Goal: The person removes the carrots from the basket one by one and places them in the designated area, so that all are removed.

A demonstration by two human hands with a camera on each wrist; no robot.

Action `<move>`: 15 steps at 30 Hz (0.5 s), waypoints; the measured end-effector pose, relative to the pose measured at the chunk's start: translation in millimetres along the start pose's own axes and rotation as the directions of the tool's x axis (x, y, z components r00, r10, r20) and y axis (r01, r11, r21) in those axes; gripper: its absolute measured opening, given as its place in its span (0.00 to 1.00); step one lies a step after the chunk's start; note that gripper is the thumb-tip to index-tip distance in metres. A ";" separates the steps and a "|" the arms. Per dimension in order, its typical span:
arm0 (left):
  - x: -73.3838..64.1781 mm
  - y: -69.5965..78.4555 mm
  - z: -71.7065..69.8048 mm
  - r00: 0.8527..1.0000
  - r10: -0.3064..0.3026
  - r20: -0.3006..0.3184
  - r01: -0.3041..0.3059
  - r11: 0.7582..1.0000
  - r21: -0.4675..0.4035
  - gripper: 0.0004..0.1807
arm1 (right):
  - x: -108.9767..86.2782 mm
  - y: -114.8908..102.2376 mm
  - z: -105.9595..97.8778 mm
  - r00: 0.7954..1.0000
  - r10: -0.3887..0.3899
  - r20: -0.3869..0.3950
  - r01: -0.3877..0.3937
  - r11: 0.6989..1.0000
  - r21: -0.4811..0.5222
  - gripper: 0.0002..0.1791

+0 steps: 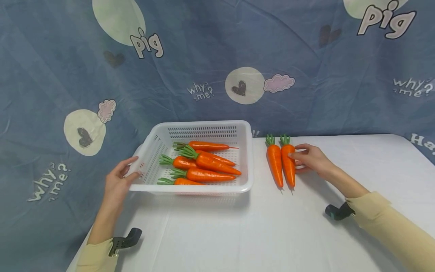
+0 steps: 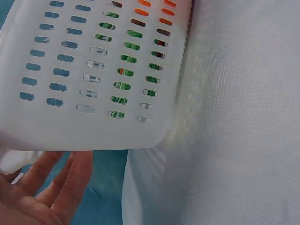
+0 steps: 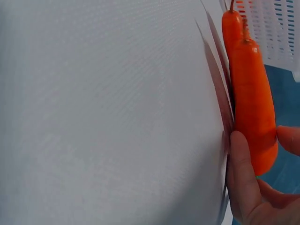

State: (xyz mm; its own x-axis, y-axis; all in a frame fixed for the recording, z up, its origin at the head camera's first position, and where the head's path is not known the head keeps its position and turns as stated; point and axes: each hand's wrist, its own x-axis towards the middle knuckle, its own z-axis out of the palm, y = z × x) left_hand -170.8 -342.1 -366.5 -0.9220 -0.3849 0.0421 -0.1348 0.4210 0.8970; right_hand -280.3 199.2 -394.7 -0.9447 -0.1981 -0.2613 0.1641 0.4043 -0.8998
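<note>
A white plastic basket (image 1: 200,190) with slotted walls holds several orange carrots (image 1: 204,174) with green tops. My left hand (image 1: 117,181) grips the basket's left rim; in the left wrist view its fingers (image 2: 75,183) reach under the rim. Right of the basket, two carrots lie side by side on the table, green tops toward the back. My right hand (image 1: 312,160) holds the right-hand carrot (image 1: 289,164) near its upper part, thumb and fingers on either side. The other carrot (image 1: 274,160) lies just left of it, untouched by the hand.
A white cloth covers the table (image 1: 204,234). Behind it hangs a blue printed curtain (image 1: 190,56), close to the basket's far side. Dark wrist-worn devices (image 1: 127,238) sit on both forearms.
</note>
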 end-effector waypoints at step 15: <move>-1.0 0.0 1.6 1.000 0.009 -0.025 -0.009 1.000 0.002 0.28 | -19.9 -14.9 -8.9 0.992 -0.125 -0.012 0.123 0.987 -0.098 0.37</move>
State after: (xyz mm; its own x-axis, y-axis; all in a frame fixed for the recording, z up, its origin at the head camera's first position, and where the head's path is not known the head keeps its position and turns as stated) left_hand -170.4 -340.4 -367.3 -0.9138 -0.4015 0.0615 -0.1271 0.4265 0.8955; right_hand -266.5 205.0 -373.1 -0.9612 -0.2361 -0.1425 0.0178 0.4627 -0.8863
